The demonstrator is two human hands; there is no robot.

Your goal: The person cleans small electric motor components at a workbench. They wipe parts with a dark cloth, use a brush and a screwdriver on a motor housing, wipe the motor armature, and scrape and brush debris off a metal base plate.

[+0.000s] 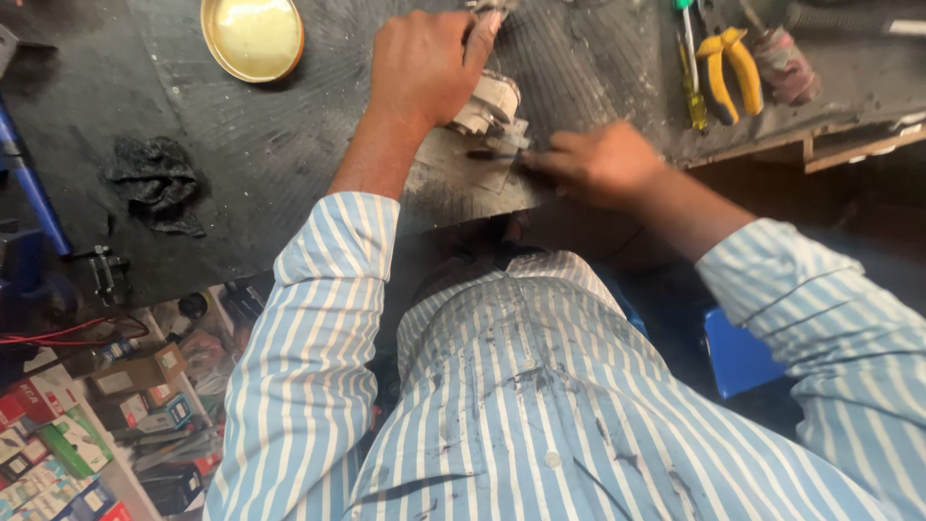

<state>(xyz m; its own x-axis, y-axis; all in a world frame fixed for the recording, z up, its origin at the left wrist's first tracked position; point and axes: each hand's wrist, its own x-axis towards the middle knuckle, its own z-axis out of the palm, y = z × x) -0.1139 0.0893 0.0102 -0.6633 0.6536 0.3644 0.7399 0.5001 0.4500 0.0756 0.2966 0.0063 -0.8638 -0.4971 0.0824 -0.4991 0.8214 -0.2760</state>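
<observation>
The left hand (424, 68) clamps a pale metal part (490, 104) on the dark workbench (289, 145). The right hand (593, 159), just beside the part, pinches what is probably a thin tool (492, 153); fastening appears under way, requiring steady alignment.

Small repair workshop, prob. electrical. Counter (289, 145) is dark, scratched, grimy w/ worn front edge. Hand tools on it: yellow-handled pliers (725, 69), screwdriver (691, 82), plus oily black rag (154, 183) and round brass tin lid (253, 37). Below left, stacked small parts boxes (68, 444) and red wires (58, 336). Worker's striped shirt (521, 386) is grease-smudged.
</observation>
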